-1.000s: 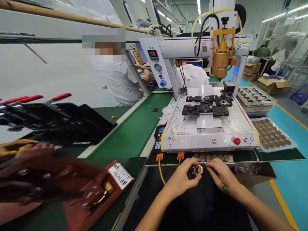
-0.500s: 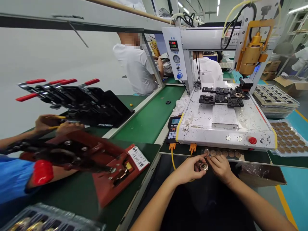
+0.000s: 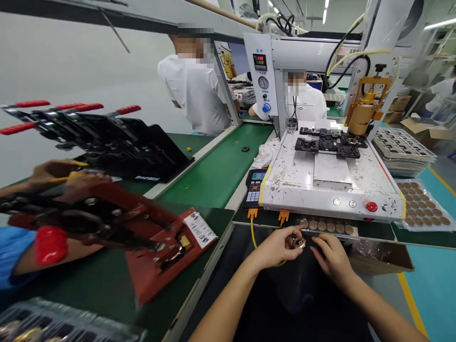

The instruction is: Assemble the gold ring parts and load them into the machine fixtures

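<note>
My left hand [image 3: 281, 248] pinches a small round metal watch case [image 3: 299, 242] between thumb and fingers, above my dark lap. To its right, my right hand [image 3: 333, 260] is apart from the watch case, thumb and index finger spread, with nothing I can make out between them. Just beyond my hands lies a strip of round brown stickers [image 3: 331, 226] along the table edge. Behind it stands a white dispensing machine [image 3: 302, 202]. Its gold dispensing head [image 3: 363, 114] is down over the black fixture [image 3: 329, 141], where a round metal part sits.
Left of me is a red hand press [image 3: 156, 247], with a co-worker's hands [image 3: 81, 183] behind it. Black fixtures with red-handled clamps [image 3: 135, 147] stand beyond. A keypad controller [image 3: 254, 186] sits beside the machine. Stacked trays [image 3: 404, 147] and a sticker sheet [image 3: 420, 204] are at right.
My right hand has drawn back from the watch case and its fingers have parted. My left hand still holds the case. The gold dispensing head has come down to the fixture. The view has shifted slightly.
</note>
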A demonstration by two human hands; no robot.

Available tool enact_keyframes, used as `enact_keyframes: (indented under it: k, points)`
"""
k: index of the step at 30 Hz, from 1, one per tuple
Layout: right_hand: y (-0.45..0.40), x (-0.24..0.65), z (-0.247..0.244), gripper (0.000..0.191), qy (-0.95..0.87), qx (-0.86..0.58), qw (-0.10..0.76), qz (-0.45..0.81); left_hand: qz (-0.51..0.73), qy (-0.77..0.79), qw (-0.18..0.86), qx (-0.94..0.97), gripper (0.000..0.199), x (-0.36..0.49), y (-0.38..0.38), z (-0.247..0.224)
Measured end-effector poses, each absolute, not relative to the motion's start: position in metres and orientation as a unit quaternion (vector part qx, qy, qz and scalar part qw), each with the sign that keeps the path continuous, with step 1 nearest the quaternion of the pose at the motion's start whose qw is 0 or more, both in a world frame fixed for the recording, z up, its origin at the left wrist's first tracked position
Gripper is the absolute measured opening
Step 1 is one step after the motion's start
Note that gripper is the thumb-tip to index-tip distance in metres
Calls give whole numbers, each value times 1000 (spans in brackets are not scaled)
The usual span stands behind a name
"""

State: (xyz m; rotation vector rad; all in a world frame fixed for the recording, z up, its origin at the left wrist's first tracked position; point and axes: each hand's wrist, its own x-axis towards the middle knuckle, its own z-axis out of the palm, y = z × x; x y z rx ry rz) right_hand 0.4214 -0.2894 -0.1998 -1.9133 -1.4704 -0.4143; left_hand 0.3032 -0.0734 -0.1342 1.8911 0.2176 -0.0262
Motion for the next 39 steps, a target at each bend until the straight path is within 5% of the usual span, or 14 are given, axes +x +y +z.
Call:
enact_keyframes:
  k: [13, 21, 29, 34, 39]
  points:
    - [-265, 421, -214, 32, -645, -659, 380, -71, -30, 83, 618, 781, 25, 303, -66, -135]
    - [-313, 414, -159, 28, -441, -737, 506, 82, 45, 97, 578, 809, 26, 300, -94, -125]
    - [-311, 410, -104, 33, -207, -618, 667, 362, 92, 191, 824, 525, 50, 268, -141, -113]
    - [-303, 405, -107, 31, -182, -580, 673, 421, 101, 229, 865, 436, 63, 253, -149, -103]
    - [-308, 402, -102, 33, -193, -582, 639, 464, 116, 225, 877, 407, 54, 244, -155, -96]
